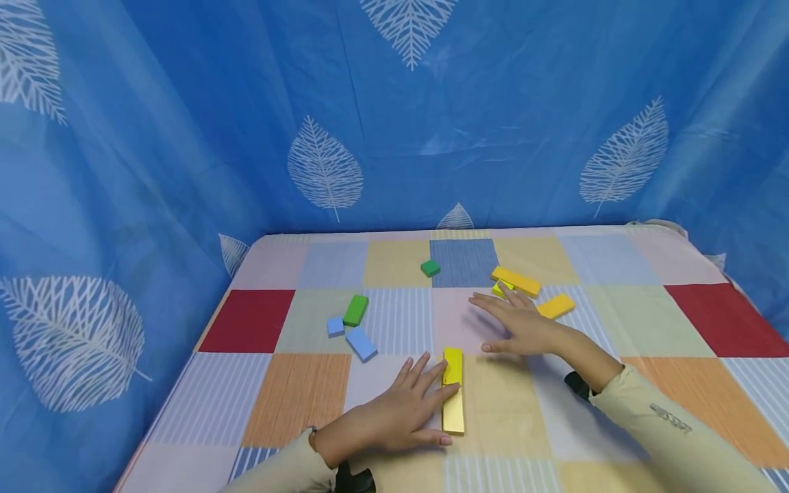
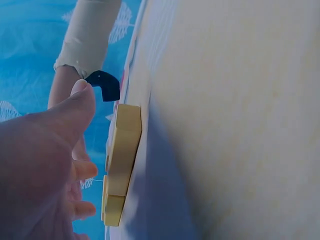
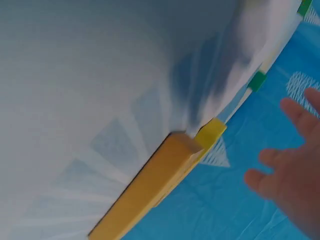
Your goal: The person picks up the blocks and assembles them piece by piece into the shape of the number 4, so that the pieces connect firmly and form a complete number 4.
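My left hand [image 1: 403, 411] has its fingers spread, with the fingertips over two yellow blocks [image 1: 453, 420] that lie end to end in a line. Whether the fingers touch them I cannot tell. From the left wrist, the thumb and fingers stand beside those blocks [image 2: 125, 150]. My right hand [image 1: 524, 325] is also spread, palm down, nearest a small bright yellow block [image 1: 498, 290]. An orange-yellow block [image 1: 518, 281] lies against that one, and another orange-yellow block [image 1: 557, 307] sits by the knuckles. In the right wrist view the fingers hold nothing, apart from the orange-yellow block [image 3: 145, 195].
Left of centre lie a green block [image 1: 355, 310], a small blue block [image 1: 335, 327] and a longer blue block [image 1: 361, 344]. A dark green block [image 1: 430, 268] sits farther back. A patchwork cloth [image 1: 308, 390] covers the table; a blue leaf-print curtain [image 1: 493, 123] hangs behind.
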A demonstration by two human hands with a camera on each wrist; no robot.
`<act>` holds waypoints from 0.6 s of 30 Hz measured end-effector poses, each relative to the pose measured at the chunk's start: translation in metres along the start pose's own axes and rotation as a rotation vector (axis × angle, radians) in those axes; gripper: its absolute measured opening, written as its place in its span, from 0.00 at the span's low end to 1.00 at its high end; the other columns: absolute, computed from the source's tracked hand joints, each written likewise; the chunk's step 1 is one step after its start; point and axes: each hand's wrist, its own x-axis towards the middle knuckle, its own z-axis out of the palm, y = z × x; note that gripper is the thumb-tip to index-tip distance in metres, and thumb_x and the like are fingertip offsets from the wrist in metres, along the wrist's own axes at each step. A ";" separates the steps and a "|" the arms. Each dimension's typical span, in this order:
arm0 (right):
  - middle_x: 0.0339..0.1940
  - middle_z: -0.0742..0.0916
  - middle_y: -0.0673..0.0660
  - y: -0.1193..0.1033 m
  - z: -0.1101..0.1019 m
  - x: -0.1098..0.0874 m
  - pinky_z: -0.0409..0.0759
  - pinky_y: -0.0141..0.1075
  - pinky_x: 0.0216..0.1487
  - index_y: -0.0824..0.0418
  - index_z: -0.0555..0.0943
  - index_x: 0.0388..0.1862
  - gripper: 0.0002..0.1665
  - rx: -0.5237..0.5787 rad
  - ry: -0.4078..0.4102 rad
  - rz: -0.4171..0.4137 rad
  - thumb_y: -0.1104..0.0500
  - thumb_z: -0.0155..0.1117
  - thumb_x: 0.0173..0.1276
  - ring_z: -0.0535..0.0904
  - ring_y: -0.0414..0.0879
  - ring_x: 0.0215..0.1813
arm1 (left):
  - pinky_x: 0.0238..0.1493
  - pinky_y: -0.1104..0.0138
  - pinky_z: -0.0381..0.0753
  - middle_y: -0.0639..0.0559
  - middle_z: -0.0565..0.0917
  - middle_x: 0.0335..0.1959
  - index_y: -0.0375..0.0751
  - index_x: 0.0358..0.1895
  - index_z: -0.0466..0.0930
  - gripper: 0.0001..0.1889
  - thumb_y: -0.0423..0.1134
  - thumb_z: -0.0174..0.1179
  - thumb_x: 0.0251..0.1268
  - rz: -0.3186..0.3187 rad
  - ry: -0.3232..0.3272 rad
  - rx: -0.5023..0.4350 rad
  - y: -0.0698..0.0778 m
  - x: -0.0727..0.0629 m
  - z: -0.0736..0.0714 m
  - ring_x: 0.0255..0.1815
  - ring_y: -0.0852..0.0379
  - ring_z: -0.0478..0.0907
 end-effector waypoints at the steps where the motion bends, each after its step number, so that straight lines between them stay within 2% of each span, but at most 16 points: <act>1: 0.71 0.63 0.61 0.003 -0.001 0.001 0.41 0.69 0.62 0.56 0.58 0.70 0.46 -0.006 0.003 0.032 0.42 0.63 0.57 0.41 0.71 0.71 | 0.68 0.44 0.47 0.42 0.45 0.73 0.51 0.71 0.50 0.36 0.66 0.38 0.63 0.002 0.001 0.001 0.000 0.000 0.000 0.73 0.36 0.38; 4: 0.71 0.61 0.64 0.011 -0.002 0.004 0.38 0.70 0.61 0.56 0.57 0.70 0.45 -0.009 0.009 0.122 0.43 0.62 0.58 0.39 0.72 0.70 | 0.68 0.44 0.47 0.42 0.45 0.73 0.51 0.71 0.50 0.36 0.66 0.37 0.64 0.002 0.003 0.000 0.000 0.002 0.001 0.73 0.36 0.38; 10: 0.71 0.59 0.67 0.016 -0.008 0.007 0.38 0.70 0.60 0.61 0.55 0.71 0.47 -0.047 0.025 0.221 0.43 0.61 0.59 0.38 0.75 0.69 | 0.68 0.44 0.47 0.41 0.44 0.73 0.51 0.72 0.48 0.37 0.65 0.37 0.64 0.000 -0.005 -0.011 0.000 0.006 0.001 0.73 0.36 0.38; 15: 0.71 0.57 0.69 0.016 -0.017 0.011 0.36 0.69 0.61 0.58 0.54 0.71 0.46 -0.050 0.006 0.304 0.43 0.60 0.60 0.36 0.74 0.69 | 0.68 0.44 0.45 0.40 0.42 0.74 0.50 0.73 0.43 0.38 0.64 0.38 0.65 -0.006 -0.001 -0.024 -0.001 0.008 -0.001 0.72 0.35 0.36; 18: 0.70 0.57 0.70 0.016 -0.021 0.010 0.34 0.69 0.61 0.56 0.54 0.71 0.44 -0.026 -0.004 0.342 0.43 0.59 0.61 0.34 0.74 0.69 | 0.68 0.44 0.45 0.41 0.44 0.73 0.51 0.72 0.45 0.36 0.63 0.37 0.66 -0.008 -0.005 -0.008 -0.001 0.009 -0.002 0.73 0.35 0.37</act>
